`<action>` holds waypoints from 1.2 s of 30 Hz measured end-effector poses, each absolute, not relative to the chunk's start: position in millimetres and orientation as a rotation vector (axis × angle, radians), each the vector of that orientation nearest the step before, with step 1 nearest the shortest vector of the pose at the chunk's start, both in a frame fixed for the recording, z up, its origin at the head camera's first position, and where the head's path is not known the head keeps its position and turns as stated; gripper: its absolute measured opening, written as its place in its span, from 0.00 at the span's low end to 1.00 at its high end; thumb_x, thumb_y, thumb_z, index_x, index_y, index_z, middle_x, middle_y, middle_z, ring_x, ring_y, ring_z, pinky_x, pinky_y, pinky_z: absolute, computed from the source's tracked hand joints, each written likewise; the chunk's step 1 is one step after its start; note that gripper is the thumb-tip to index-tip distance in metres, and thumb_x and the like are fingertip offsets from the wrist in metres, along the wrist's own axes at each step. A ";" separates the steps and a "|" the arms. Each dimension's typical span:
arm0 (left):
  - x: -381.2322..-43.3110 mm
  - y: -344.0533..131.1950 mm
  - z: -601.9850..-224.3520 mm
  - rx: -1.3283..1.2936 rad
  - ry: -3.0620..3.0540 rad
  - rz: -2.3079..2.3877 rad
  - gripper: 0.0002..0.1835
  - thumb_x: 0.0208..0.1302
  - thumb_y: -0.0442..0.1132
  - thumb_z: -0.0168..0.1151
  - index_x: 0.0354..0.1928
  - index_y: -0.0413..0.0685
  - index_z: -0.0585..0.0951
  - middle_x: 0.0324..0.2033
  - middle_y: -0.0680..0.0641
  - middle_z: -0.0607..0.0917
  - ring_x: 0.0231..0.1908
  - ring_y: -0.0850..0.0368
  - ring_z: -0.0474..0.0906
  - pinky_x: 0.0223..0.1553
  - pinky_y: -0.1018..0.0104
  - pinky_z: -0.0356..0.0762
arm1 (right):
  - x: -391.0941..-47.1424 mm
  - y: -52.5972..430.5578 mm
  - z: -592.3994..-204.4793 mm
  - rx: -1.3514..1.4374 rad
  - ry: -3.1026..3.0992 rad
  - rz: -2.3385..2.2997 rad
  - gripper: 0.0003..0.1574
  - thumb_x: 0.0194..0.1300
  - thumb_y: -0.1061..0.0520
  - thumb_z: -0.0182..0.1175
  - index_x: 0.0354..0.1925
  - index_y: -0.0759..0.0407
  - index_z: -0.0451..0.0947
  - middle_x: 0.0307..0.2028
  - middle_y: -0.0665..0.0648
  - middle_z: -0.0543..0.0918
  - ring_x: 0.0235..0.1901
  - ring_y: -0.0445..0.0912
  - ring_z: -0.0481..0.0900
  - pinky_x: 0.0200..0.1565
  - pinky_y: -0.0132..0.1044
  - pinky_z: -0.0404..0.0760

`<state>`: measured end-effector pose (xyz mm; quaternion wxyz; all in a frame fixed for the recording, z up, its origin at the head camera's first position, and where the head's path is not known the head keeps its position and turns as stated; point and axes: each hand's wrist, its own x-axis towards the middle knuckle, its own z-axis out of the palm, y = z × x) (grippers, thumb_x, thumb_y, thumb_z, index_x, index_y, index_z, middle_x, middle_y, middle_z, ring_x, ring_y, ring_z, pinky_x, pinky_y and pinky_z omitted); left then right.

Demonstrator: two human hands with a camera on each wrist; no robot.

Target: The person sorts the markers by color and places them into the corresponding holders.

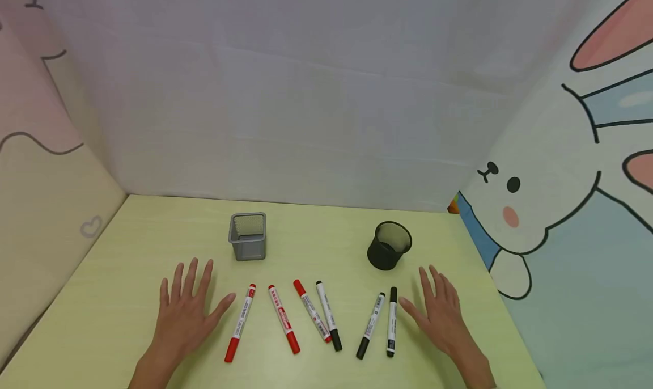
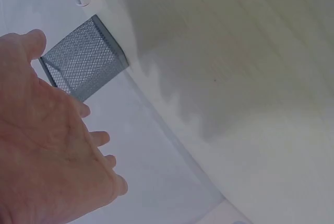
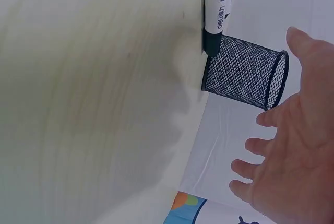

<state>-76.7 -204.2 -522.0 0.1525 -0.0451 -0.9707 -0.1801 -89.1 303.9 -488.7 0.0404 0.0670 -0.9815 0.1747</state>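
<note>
My left hand (image 1: 185, 318) is open with fingers spread, just left of a red-capped marker (image 1: 240, 323), holding nothing. Two more red markers, one slanted (image 1: 284, 319) and one (image 1: 312, 311) beside a black-capped marker (image 1: 329, 316), lie in the middle. My right hand (image 1: 439, 315), also open and holding nothing, is right of two black markers, the nearer one (image 1: 391, 322) and a tilted one (image 1: 370, 326). Beyond the markers stand a square grey mesh pen holder (image 1: 248, 237) and a round black mesh pen cup (image 1: 389, 245). No pens are visible inside either.
All of this is on a pale wood-grain table (image 1: 316, 230). A white sheet (image 1: 285, 105) hangs behind its far edge. Cartoon-printed cloth stands on the left (image 1: 46, 196) and on the right (image 1: 576, 275).
</note>
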 end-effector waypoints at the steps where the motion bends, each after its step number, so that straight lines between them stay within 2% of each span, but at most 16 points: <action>1: -77.0 -204.1 -521.4 -0.132 -2.784 -0.516 0.49 0.65 0.67 0.61 0.78 0.45 0.60 0.75 0.30 0.58 0.74 0.28 0.46 0.70 0.27 0.38 | -88.5 303.9 -489.3 0.207 -3.005 0.537 0.54 0.73 0.34 0.58 0.79 0.65 0.51 0.77 0.72 0.51 0.73 0.72 0.48 0.68 0.71 0.48; 6: -78.8 -203.0 -517.2 -0.147 -2.777 -0.522 0.49 0.65 0.67 0.61 0.77 0.43 0.61 0.74 0.31 0.59 0.74 0.28 0.47 0.70 0.28 0.39 | -86.6 303.0 -493.1 0.224 -2.967 0.552 0.51 0.74 0.37 0.58 0.78 0.66 0.54 0.75 0.72 0.55 0.72 0.70 0.52 0.67 0.70 0.53; 13: -82.5 -200.5 -510.0 -0.169 -2.744 -0.519 0.48 0.64 0.62 0.64 0.76 0.41 0.62 0.72 0.30 0.61 0.73 0.27 0.49 0.69 0.29 0.45 | -86.5 300.6 -490.7 0.233 -2.937 0.573 0.45 0.77 0.43 0.58 0.76 0.68 0.57 0.72 0.73 0.61 0.70 0.69 0.58 0.65 0.68 0.61; 19: -89.8 -200.3 -505.4 -0.165 -2.726 -0.544 0.46 0.67 0.61 0.63 0.76 0.38 0.63 0.70 0.28 0.64 0.71 0.24 0.52 0.68 0.30 0.50 | -87.0 299.1 -489.0 0.268 -2.918 0.636 0.37 0.77 0.47 0.59 0.73 0.66 0.64 0.70 0.71 0.65 0.68 0.68 0.61 0.62 0.69 0.66; 28: -104.4 -199.0 -505.6 -0.171 -2.678 -0.603 0.41 0.70 0.57 0.62 0.72 0.33 0.66 0.65 0.25 0.70 0.65 0.23 0.62 0.64 0.31 0.59 | -83.8 293.4 -484.3 0.434 -2.872 0.656 0.28 0.69 0.60 0.68 0.64 0.64 0.76 0.64 0.64 0.73 0.64 0.61 0.68 0.59 0.60 0.75; 36: -111.9 -196.9 -500.3 -0.153 -2.658 -0.702 0.38 0.70 0.51 0.64 0.70 0.29 0.68 0.62 0.24 0.72 0.62 0.25 0.66 0.63 0.32 0.63 | -81.4 292.8 -484.3 0.479 -2.915 0.633 0.27 0.67 0.61 0.70 0.63 0.61 0.77 0.62 0.62 0.76 0.63 0.58 0.72 0.59 0.56 0.77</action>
